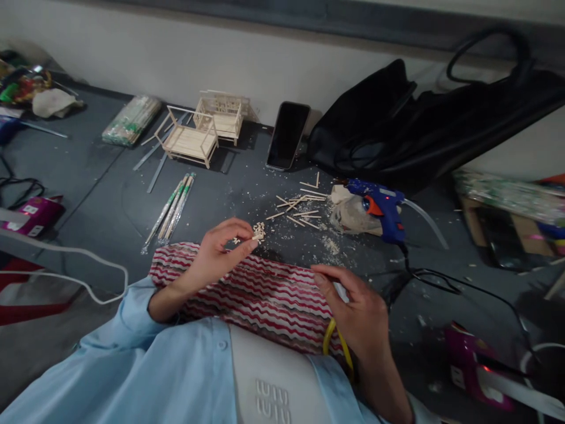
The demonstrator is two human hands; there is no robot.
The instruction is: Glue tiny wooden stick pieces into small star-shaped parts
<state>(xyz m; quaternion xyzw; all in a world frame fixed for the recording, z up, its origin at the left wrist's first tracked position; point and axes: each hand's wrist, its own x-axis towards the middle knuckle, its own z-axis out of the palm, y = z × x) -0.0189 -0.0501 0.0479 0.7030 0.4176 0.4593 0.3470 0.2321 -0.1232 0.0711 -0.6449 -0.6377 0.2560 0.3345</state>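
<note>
Grey tabletop (pixel 229 197) held sticks (pixel 293 204) while the left hand (pixel 223 250) pinched a wooden bit (pixel 256 237) and the right hand (pixel 359 306), grip unclear, curled near yellow handles (pixel 327 338).

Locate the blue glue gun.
In the head view, the blue plastic glue gun lies right of centre on the grey table, below the black bag.

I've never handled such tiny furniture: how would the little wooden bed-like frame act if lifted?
The bed-like frame would probably feel light, being built of thin sticks. Its slender upright posts look fragile and might snap if squeezed.
</note>
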